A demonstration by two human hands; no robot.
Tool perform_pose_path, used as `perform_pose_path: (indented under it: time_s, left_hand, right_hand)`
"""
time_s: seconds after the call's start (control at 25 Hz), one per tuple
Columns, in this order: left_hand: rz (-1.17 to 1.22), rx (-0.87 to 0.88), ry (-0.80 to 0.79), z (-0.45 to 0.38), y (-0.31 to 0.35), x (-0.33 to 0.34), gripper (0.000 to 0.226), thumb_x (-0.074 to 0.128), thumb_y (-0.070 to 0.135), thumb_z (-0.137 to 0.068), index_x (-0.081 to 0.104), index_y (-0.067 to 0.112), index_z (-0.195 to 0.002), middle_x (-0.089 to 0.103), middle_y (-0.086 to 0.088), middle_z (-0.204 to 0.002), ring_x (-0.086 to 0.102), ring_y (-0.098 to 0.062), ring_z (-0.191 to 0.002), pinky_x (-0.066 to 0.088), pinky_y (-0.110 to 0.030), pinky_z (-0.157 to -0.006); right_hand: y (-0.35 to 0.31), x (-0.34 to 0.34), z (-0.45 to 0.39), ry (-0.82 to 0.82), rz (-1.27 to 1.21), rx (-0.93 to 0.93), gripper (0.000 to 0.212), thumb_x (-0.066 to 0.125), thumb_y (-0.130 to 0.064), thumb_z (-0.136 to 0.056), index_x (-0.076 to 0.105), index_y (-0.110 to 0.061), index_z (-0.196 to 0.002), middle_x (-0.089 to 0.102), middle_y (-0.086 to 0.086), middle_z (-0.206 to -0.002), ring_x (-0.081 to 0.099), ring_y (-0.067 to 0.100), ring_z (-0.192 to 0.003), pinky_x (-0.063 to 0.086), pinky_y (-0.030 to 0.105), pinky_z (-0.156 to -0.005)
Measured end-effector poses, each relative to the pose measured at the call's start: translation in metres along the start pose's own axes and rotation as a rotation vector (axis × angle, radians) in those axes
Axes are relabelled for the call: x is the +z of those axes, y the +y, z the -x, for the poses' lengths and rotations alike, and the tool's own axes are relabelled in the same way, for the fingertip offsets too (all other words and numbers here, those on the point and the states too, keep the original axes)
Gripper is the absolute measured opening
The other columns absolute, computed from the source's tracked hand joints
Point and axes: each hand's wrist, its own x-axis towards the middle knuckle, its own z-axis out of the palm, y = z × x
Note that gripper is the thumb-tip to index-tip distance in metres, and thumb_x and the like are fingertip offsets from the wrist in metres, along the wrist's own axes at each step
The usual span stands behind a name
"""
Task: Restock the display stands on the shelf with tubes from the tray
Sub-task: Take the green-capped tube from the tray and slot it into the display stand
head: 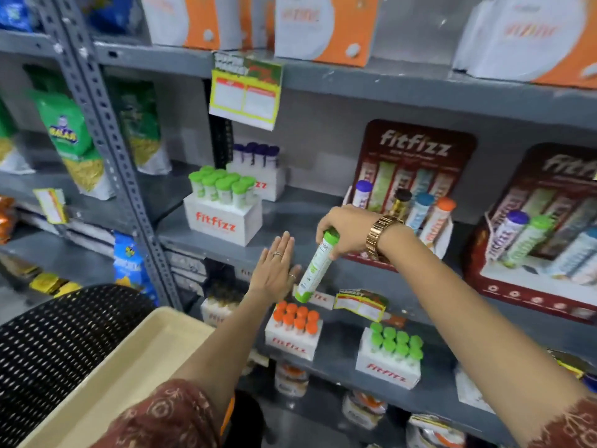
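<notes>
My right hand (347, 229) grips a green and white tube (315, 268) by its green-capped top end, and the tube hangs tilted in front of the middle shelf's edge. My left hand (274, 266) is flat with fingers apart just left of the tube, holding nothing. A dark red fitfizz display stand (416, 156) with several slanted tubes stands right behind my right hand. A second such stand (549, 253) is further right. The beige tray (129, 373) lies at lower left, and the part I see holds nothing.
White fitfizz boxes hold upright tubes: green caps (223, 208) and purple caps (258, 169) on the middle shelf, orange caps (294, 331) and green caps (391, 357) on the shelf below. Snack bags (74, 143) fill the left rack. A black perforated chair back (64, 337) is under the tray.
</notes>
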Motion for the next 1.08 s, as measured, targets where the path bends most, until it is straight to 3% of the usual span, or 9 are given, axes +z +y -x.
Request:
perform_pose_path:
  time_s: [0.08, 0.24, 0.32, 0.44, 0.56, 0.64, 0.8, 0.92, 1.08]
  left_hand:
    - [0.01, 0.019, -0.064, -0.015, 0.019, 0.011, 0.062, 0.03, 0.032, -0.1, 0.0, 0.009, -0.149, -0.006, -0.006, -0.159, -0.004, -0.022, -0.147, 0.004, -0.041, -0.12]
    - [0.013, -0.002, -0.193, -0.037, 0.046, 0.036, 0.059, 0.023, 0.037, -0.1, 0.001, 0.012, -0.149, -0.005, -0.004, -0.16, -0.004, -0.021, -0.147, 0.002, -0.045, -0.119]
    - [-0.051, -0.025, -0.2, -0.042, 0.049, 0.046, 0.057, 0.019, 0.039, -0.1, 0.004, 0.014, -0.149, 0.001, -0.003, -0.16, -0.001, -0.022, -0.147, 0.001, -0.045, -0.119]
    - [-0.065, -0.038, -0.183, -0.044, 0.048, 0.051, 0.056, 0.017, 0.04, -0.1, 0.006, 0.015, -0.149, 0.004, -0.002, -0.16, 0.002, -0.022, -0.147, 0.0, -0.044, -0.119]
    - [-0.066, -0.038, -0.185, -0.044, 0.048, 0.051, 0.056, 0.016, 0.04, -0.1, 0.006, 0.016, -0.149, 0.003, -0.002, -0.16, 0.001, -0.022, -0.147, 0.0, -0.043, -0.119]
    - [-0.064, -0.039, -0.194, -0.043, 0.047, 0.051, 0.056, 0.015, 0.04, -0.1, 0.005, 0.016, -0.149, 0.003, -0.002, -0.16, 0.0, -0.022, -0.147, -0.001, -0.043, -0.119]
    - [-0.068, -0.04, -0.207, -0.043, 0.048, 0.05, 0.056, 0.014, 0.041, -0.1, 0.004, 0.017, -0.149, 0.001, -0.002, -0.16, -0.002, -0.022, -0.147, -0.002, -0.043, -0.119]
    - [-0.077, -0.044, -0.211, -0.043, 0.048, 0.051, 0.056, 0.014, 0.042, -0.1, 0.003, 0.018, -0.149, 0.0, -0.002, -0.16, -0.003, -0.023, -0.147, -0.003, -0.042, -0.119]
    - [-0.082, -0.049, -0.222, -0.043, 0.049, 0.051, 0.056, 0.014, 0.043, -0.1, 0.002, 0.019, -0.149, -0.002, -0.002, -0.16, -0.004, -0.023, -0.147, -0.004, -0.042, -0.119]
  right_hand:
    - [0.02, -0.012, 0.006, 0.006, 0.033, 0.032, 0.033, 0.075, -0.015, -0.072, 0.067, -0.02, -0.104, 0.05, -0.002, -0.088, 0.049, 0.017, -0.087, 0.041, 0.024, -0.071]
    - [0.052, -0.034, 0.008, 0.01, 0.047, 0.091, 0.029, 0.076, -0.012, -0.071, 0.069, -0.019, -0.098, 0.048, -0.007, -0.074, 0.048, 0.016, -0.069, 0.034, 0.017, -0.045]
    - [0.064, -0.042, 0.005, 0.027, 0.068, 0.123, 0.029, 0.075, -0.011, -0.071, 0.07, -0.016, -0.099, 0.042, -0.011, -0.064, 0.048, 0.016, -0.072, 0.031, 0.017, -0.045]
    - [0.075, -0.056, 0.003, 0.032, 0.083, 0.189, 0.023, 0.073, -0.018, -0.075, 0.069, -0.01, -0.096, 0.049, -0.004, -0.065, 0.047, 0.016, -0.056, 0.035, 0.019, -0.039]
    - [0.085, -0.064, -0.003, 0.067, 0.086, 0.215, 0.028, 0.076, -0.03, -0.07, 0.068, -0.004, -0.075, 0.057, 0.007, -0.067, 0.053, 0.023, -0.059, 0.045, 0.027, -0.048]
    - [0.09, -0.067, -0.007, 0.086, -0.019, 0.225, 0.023, 0.076, -0.026, -0.07, 0.07, -0.009, -0.083, 0.06, 0.008, -0.075, 0.061, 0.027, -0.057, 0.051, 0.027, -0.049]
    - [0.094, -0.073, -0.007, 0.066, -0.206, 0.247, 0.019, 0.076, -0.01, -0.072, 0.071, -0.011, -0.091, 0.066, 0.01, -0.083, 0.057, 0.017, -0.044, 0.044, 0.016, -0.034]
    - [0.096, -0.074, -0.008, 0.027, -0.235, 0.29, 0.027, 0.077, -0.001, -0.07, 0.069, -0.01, -0.094, 0.071, 0.014, -0.095, 0.061, 0.018, -0.049, 0.048, 0.017, -0.04]
    - [0.097, -0.073, -0.008, 0.059, -0.196, 0.335, 0.031, 0.08, -0.006, -0.068, 0.068, -0.007, -0.095, 0.069, 0.009, -0.076, 0.057, 0.011, -0.039, 0.043, 0.015, -0.032]
